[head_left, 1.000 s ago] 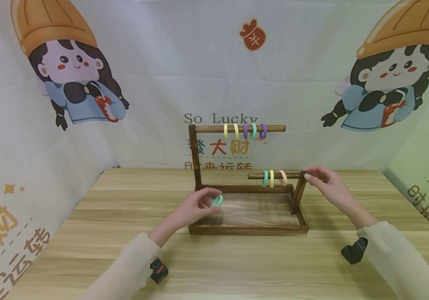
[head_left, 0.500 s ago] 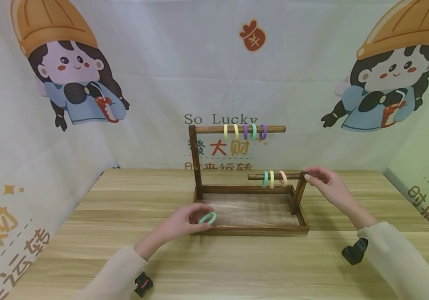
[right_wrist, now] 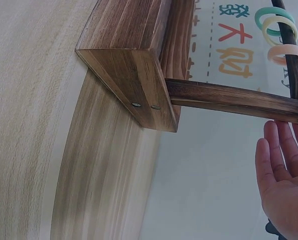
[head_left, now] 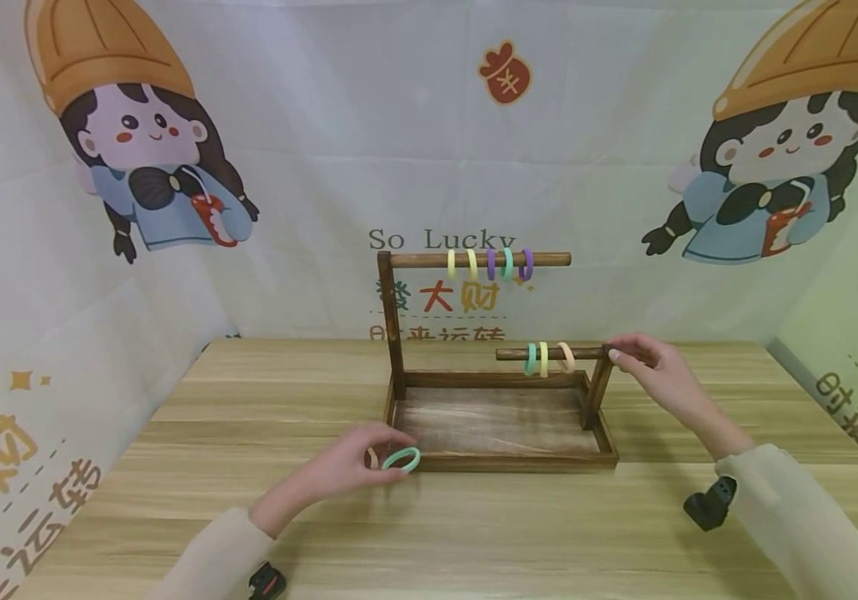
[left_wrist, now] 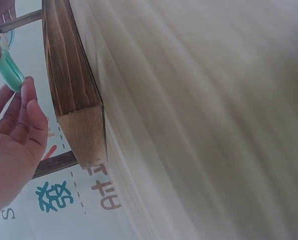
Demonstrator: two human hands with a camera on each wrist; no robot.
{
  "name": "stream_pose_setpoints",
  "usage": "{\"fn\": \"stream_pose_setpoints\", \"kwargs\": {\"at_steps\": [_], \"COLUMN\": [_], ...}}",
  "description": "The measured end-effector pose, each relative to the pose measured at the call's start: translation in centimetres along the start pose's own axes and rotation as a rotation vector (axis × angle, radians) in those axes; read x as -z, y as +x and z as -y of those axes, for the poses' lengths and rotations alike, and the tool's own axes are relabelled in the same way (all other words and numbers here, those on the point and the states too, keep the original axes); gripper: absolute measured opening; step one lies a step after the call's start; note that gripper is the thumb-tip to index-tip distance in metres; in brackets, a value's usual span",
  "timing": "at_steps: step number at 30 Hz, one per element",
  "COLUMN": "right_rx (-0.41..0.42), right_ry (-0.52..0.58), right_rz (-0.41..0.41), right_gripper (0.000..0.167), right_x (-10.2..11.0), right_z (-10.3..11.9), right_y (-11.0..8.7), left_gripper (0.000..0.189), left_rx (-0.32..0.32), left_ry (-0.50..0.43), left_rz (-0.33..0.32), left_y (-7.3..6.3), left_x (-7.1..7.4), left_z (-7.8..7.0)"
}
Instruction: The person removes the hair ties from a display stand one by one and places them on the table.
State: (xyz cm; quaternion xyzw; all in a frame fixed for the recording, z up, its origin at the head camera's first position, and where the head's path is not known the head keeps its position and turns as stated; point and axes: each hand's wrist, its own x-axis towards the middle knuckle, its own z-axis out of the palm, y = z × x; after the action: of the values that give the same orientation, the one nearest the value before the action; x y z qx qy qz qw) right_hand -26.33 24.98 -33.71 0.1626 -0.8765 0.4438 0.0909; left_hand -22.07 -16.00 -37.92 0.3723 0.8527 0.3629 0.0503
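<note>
– First, what is held at the near side?
– The mint-green ring (left_wrist: pixel 10 71) is pinched between the thumb and fingertips of the left hand (head_left: pixel 346 462), over the surface (head_left: pixel 474 533) and just beside the near left corner of the wooden rack (head_left: pixel 511 463). Whether the rack is touched by it cannot be told.
– How is the rack steadied?
– The top of the short post (head_left: pixel 596 396) is held between the thumb and fingers of the right hand (head_left: pixel 657 371).
– And farther back?
– Three rings (head_left: pixel 544 360) are hung on the lower bar (head_left: pixel 511 354). Higher and behind, five rings (head_left: pixel 491 265) are carried by the upper bar (head_left: pixel 421 260), before a printed cloth (head_left: pixel 324 192).
– Which step is in hand?
– By judgement, a single ring is being handled clear of both bars; whether for loading or unloading is not shown.
– What is called for next?
– For hanging, the ring's opening should be aligned with a bar's free end; for setting down, the pinch should be relaxed at the surface. In either case, the rack should be braced.
</note>
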Motion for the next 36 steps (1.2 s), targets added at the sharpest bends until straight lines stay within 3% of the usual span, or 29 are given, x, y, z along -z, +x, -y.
{"fn": "stream_pose_setpoints", "kwargs": {"at_steps": [12, 17, 27, 36], "right_rx": [-0.008, -0.008, 0.002, 0.001], "right_ry": [0.004, 0.005, 0.0, -0.011], "right_rz": [0.005, 0.003, -0.001, -0.006], "right_gripper": [0.041, 0.041, 0.039, 0.038], "right_x": [0.0, 0.0, 0.0, 0.0], "right_z": [0.1, 0.0, -0.1, -0.1], "right_y": [-0.1, 0.0, 0.1, 0.1], "left_gripper": [0.029, 0.033, 0.037, 0.038], "left_rx": [0.014, 0.063, 0.074, 0.101], "left_ry": [-0.007, 0.031, 0.124, 0.133], "left_rz": [-0.013, -0.013, -0.008, 0.007], "left_y": [-1.8, -2.7, -4.1, -5.5], "left_x": [0.4, 0.6, 1.0, 1.8], "left_z": [1.2, 1.6, 2.4, 3.3]}}
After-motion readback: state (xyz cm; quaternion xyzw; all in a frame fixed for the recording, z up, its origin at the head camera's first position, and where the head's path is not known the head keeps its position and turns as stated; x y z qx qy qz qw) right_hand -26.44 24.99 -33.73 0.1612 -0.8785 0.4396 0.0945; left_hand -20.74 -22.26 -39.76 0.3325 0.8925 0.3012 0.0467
